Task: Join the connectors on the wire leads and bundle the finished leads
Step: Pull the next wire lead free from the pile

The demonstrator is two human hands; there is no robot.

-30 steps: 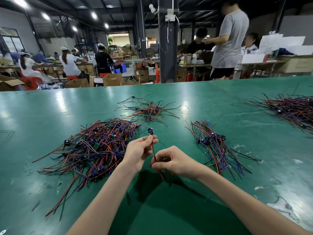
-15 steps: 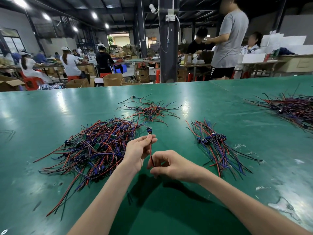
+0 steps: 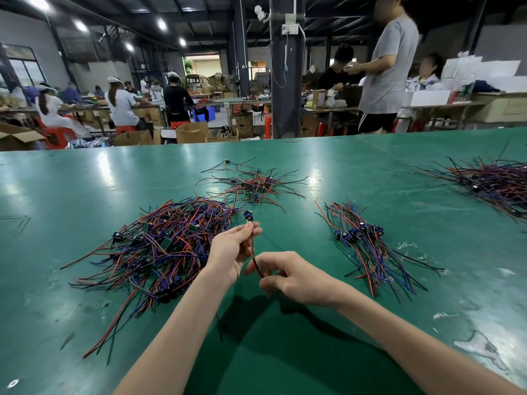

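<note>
Table (image 3: 370,172): green, smooth, semi-glossy, scuffed whitish at right. Leads (image 3: 159,246): plastic-insulated wire, slight sheen. Connectors (image 3: 356,233): blue plastic. Boxes (image 3: 192,132): matt brown cardboard. Stools (image 3: 55,136): red plastic.

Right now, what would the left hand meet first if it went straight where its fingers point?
Probably the small far pile of leads, just beyond the left hand; depth is unclear.

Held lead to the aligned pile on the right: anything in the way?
Nothing visible. The left hand pinches the lead just below its connector, the right hand pinches it lower down. Between it and the aligned pile lies only bare green table. The big tangled pile sits on the other side, to the left.
</note>
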